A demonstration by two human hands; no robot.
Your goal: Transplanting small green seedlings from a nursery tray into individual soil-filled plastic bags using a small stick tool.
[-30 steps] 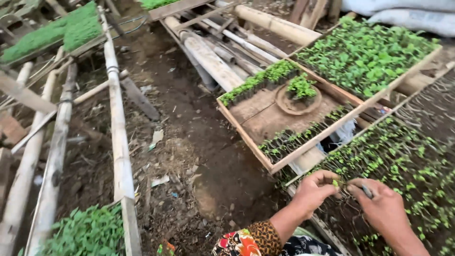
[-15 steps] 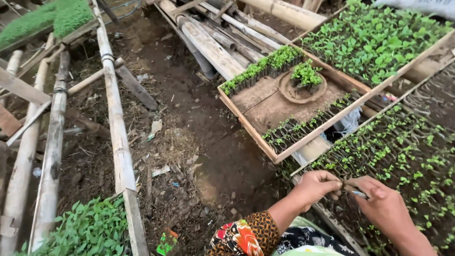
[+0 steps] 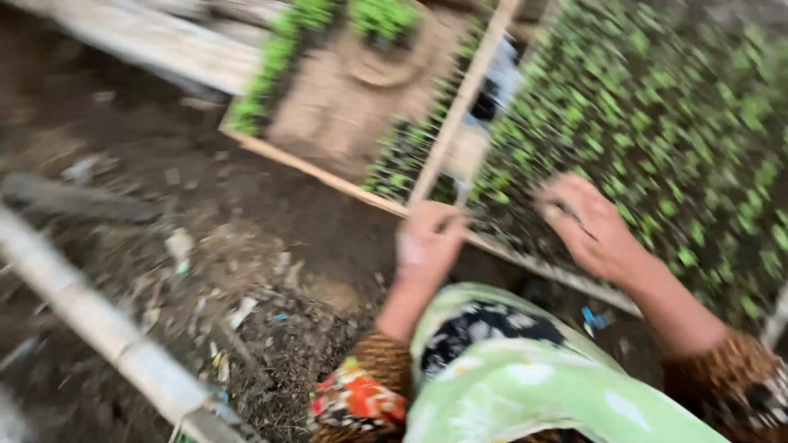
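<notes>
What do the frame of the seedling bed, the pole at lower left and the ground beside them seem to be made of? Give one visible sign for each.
Frame of the seedling bed: probably bare, unpainted wood, seen in its pale tan, straight slats.
Pole: possibly weathered bamboo, being round and pale grey, though blur hides detail.
Ground: dark brown, matte, crumbly soil with scattered litter.

Rough wooden seedling tray (image 3: 328, 172), matt crumbly soil (image 3: 246, 238), smooth bamboo pole (image 3: 98, 328).
</notes>
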